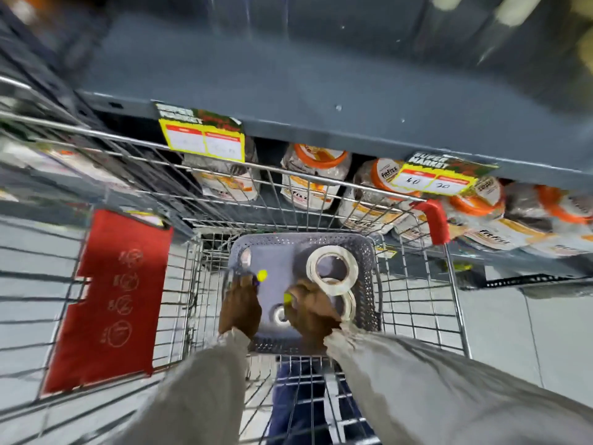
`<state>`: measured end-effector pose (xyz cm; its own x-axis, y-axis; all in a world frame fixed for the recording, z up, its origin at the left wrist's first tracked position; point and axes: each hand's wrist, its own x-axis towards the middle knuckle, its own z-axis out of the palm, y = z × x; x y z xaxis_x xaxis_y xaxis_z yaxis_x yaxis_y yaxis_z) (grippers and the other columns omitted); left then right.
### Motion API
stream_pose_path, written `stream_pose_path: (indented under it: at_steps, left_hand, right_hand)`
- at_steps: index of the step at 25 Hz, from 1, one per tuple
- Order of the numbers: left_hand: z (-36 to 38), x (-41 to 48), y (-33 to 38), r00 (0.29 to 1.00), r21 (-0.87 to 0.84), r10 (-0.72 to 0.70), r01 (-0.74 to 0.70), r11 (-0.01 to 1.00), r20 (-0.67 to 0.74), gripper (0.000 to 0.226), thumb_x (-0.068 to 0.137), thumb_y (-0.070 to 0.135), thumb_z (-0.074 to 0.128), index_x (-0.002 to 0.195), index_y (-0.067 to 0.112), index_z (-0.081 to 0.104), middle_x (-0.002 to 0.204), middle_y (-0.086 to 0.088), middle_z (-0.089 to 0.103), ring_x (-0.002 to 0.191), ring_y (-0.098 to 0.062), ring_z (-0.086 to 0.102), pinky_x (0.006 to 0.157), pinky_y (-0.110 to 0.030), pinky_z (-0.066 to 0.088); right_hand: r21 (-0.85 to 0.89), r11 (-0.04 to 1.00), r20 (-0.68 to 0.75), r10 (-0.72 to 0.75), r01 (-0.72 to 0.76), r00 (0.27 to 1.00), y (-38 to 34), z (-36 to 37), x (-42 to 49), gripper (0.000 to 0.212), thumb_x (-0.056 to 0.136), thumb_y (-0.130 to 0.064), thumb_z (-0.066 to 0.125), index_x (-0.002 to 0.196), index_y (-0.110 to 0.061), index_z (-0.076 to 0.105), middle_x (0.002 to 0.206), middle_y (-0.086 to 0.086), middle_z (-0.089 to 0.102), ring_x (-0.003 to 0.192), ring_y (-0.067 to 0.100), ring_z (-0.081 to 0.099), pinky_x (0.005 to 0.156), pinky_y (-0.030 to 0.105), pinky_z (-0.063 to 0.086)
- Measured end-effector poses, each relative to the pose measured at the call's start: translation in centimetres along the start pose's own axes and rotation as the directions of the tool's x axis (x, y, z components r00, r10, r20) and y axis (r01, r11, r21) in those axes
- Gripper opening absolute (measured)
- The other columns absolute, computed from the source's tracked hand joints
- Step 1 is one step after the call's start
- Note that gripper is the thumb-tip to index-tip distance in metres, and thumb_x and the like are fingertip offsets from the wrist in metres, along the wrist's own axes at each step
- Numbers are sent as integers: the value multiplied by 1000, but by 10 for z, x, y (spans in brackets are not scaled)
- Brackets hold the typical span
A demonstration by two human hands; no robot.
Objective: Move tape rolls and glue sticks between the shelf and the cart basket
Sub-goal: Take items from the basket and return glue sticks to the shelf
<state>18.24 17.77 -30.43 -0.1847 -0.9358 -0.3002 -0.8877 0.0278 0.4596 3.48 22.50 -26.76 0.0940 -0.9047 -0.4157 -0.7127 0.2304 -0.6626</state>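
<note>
A dark perforated basket (365, 252) sits inside the wire cart (423, 316). Both my hands are down inside the basket. My left hand (240, 308) is closed around a glue stick whose yellow cap (262, 275) pokes out past the fingers. Another yellow-capped glue stick (287, 297) sticks out of my closed right hand (309, 311). White tape rolls (332, 267) lie stacked at the basket's right side, just beyond my right hand. A small tape roll (279, 315) lies on the basket floor between my hands.
A grey shelf (288, 75) runs across above the cart, with yellow price tags (203, 141) on its edge. Orange-lidded jars (316, 176) fill the shelf below. A red cart flap (109, 300) stands at left, a red handle piece (436, 220) at right.
</note>
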Motion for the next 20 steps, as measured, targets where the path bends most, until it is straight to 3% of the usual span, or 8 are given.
stream_pose_path:
  at_steps: [1, 4, 6, 8, 10, 12, 14, 20]
  left_hand:
    - [-16, -2, 9, 996, -101, -41, 33, 994, -81, 23, 92, -1, 42, 113, -5, 52, 109, -34, 60, 99, -45, 57, 79, -49, 44]
    - [-59, -10, 40, 959, -363, -107, 5, 932, -263, 13, 95, 8, 45, 99, -3, 50, 90, -34, 60, 83, -46, 56, 66, -45, 40]
    - [-85, -5, 65, 886, -460, -224, 14, 888, -405, 20, 96, 17, 46, 103, -1, 50, 93, -32, 59, 84, -46, 56, 66, -45, 42]
    - [-120, 12, 88, 758, -537, -353, 3, 844, -549, 25, 95, 23, 47, 108, 2, 53, 98, -28, 61, 87, -43, 59, 69, -44, 44]
    - [-164, 33, 106, 669, -508, -211, -285, 813, -712, 20, 94, 21, 46, 106, 7, 55, 99, -20, 64, 88, -32, 59, 75, -33, 41]
    - [-215, 60, 121, 600, -398, -30, -492, 774, -799, 14, 92, 17, 49, 103, 11, 55, 96, -12, 64, 90, -23, 57, 76, -23, 38]
    - [-252, 92, 133, 609, -321, 57, -493, 809, -791, 11, 90, 11, 56, 99, 5, 57, 93, -15, 67, 89, -25, 59, 73, -23, 37]
    - [-297, 180, 122, 830, -315, -67, -134, 940, -553, 28, 90, 10, 58, 114, -1, 52, 119, -22, 61, 103, -43, 59, 85, -41, 45]
  right_hand:
    - [-1, 998, -98, -55, 55, 994, -16, -10, -2, 39, 73, -40, 74, 85, -6, 58, 71, 23, 55, 66, 38, 54, 61, 31, 34]
    - [-145, 989, -353, -83, 33, 932, -60, -26, -5, 32, 96, -18, 52, 123, 0, 50, 92, 31, 66, 81, 43, 64, 64, 40, 46]
    - [17, 998, -487, -48, 65, 872, -91, -49, -2, 30, 97, -18, 48, 124, -6, 49, 101, 26, 65, 89, 41, 63, 74, 43, 50]
    - [138, 960, -591, -117, 244, 798, -126, -77, 9, 20, 98, -16, 45, 112, -3, 51, 96, 24, 63, 86, 39, 61, 77, 46, 51]
    - [119, 894, -709, -228, 432, 667, -157, -110, 25, 20, 95, -14, 47, 111, -3, 52, 96, 21, 65, 87, 32, 60, 79, 39, 47]
    - [156, 853, -772, -209, 498, 600, -187, -152, 49, 26, 95, -17, 50, 119, -7, 50, 103, 16, 65, 91, 22, 59, 79, 31, 43]
    - [179, 858, -779, -175, 481, 602, -203, -189, 76, 28, 95, -12, 52, 123, -9, 48, 104, 13, 63, 93, 25, 62, 82, 32, 44]
    - [107, 936, -710, -163, 334, 685, -215, -237, 145, 26, 90, 0, 53, 114, -7, 52, 95, 15, 71, 90, 39, 66, 81, 45, 53]
